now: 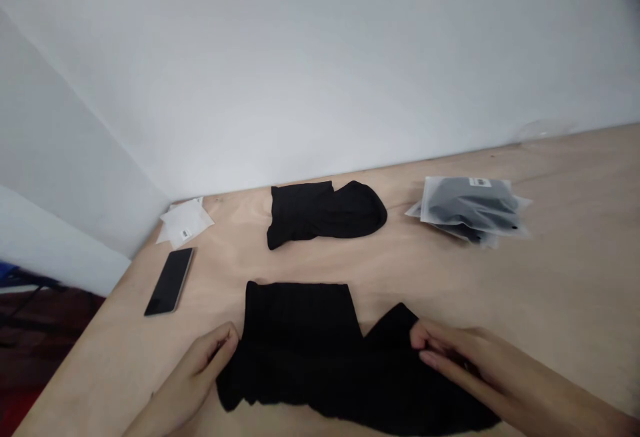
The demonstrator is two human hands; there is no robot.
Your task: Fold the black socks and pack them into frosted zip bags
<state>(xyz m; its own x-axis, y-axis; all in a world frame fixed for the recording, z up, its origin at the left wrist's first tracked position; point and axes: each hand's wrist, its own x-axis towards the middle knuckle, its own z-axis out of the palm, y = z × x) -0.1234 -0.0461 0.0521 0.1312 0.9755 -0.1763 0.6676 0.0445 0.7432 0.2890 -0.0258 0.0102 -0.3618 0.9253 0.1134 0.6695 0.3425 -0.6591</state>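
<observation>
A black cloth garment (305, 350) lies spread in front of me, with a notch in its far edge towards the right. Its exact kind cannot be made out. My left hand (213, 357) is closed in a pinch at the garment's left edge. On the right side, my right hand (450, 357) pinches the cloth near the raised corner, thumb and fingers together. Beyond it lies a second black garment (325, 214), laid flat with a rounded right end; neither hand touches that one.
Clear plastic bags holding dark cloth (467, 204) are stacked at the back right. White plastic pouches (186, 222) lie at the back left, and a phone (170, 282) rests near the left edge. A white wall (320, 70) bounds the wooden table (565, 277).
</observation>
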